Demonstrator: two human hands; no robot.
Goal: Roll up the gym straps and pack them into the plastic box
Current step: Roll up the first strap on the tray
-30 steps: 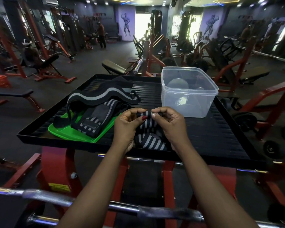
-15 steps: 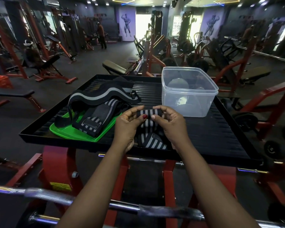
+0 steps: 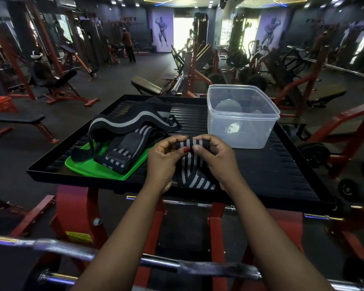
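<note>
plastic box point(image 3: 241, 131) open; left hand point(image 3: 163, 162), right hand point(image 3: 216, 158) pinch striped strap point(image 3: 191, 143).

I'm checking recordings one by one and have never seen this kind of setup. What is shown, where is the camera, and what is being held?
There is no robot here. The single camera is worn on a person's head and looks forward and down, so the two forearms are their own. The left hand and right hand pinch the rolled end of a striped strap. Its loose end lies on the black tray. Further left, more straps lie partly on a green lid. A clear box stands uncovered behind the hands.
</note>
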